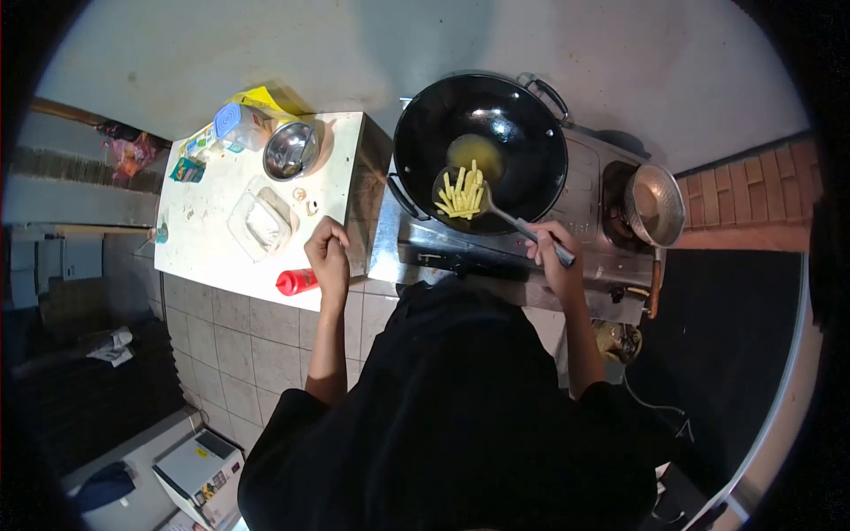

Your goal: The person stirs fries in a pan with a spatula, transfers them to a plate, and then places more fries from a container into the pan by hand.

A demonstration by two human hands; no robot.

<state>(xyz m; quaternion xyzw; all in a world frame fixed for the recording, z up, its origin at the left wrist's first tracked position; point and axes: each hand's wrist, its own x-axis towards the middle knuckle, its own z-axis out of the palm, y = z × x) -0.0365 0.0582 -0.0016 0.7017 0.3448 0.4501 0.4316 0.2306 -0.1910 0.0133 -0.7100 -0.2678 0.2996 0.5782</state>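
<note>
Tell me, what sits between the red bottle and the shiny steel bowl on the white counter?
A clear plastic container lies between the red bottle and steel bowl, seen in the head view.

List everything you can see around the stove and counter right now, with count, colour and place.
wok: 1, black, on the stove, yellow oil at its bottom
skimmer: 1, metal, over the wok, loaded with fries
fries: one batch, pale yellow, on the skimmer
stove: 1, steel, right of the counter
pot: 1, metal, on the right burner
counter: 1, white, left of the stove
bowl: 1, steel, counter's far side
clear container: 1, counter's middle
red bottle: 1, lying at the counter's near edge
left hand: resting on the counter
right hand: gripping the skimmer handle
</note>
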